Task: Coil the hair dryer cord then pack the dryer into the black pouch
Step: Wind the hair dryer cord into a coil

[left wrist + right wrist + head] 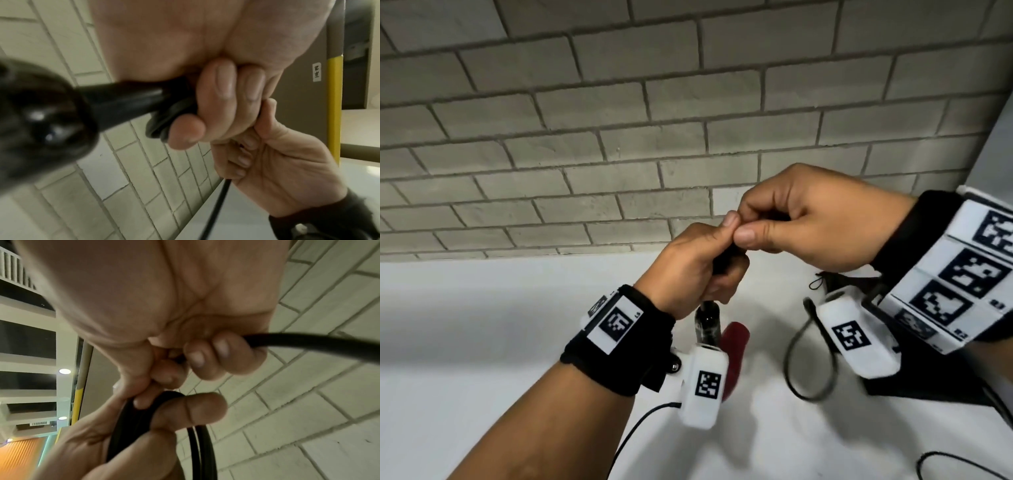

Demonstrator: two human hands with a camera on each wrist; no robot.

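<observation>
The left hand [690, 265] is closed in a fist around the hair dryer's black handle [123, 97], together with several turns of black cord [131, 421] bunched against it. From the head view the dryer [708, 323] hangs below that fist, above the white counter [482, 325]: a glossy black barrel with a red part [734, 346] beside it, partly hidden by the white wrist camera. In the left wrist view the barrel looms close and blurred, dark and shiny, narrowing into the handle that runs into the palm.

The right hand [815, 219] sits just above and to the right of the left, its thumb and fingertips touching the left thumb. Its fingers are curled and pinch the cord; the right wrist view shows one smooth, round black strand [308, 339] leaving the curled fingers to the right, while two strands drop side by side below the left hand's thumb [191, 408]. A loose loop of the same cord [796, 359] hangs under the right wrist over the counter, somewhat blurred.

The black pouch [921, 387] lies flat on the counter under the right wrist, mostly hidden by the wrist camera and strap; a small drawstring loop [816, 283] shows at its far edge. A grey brick-pattern wall [619, 120] stands behind the counter
</observation>
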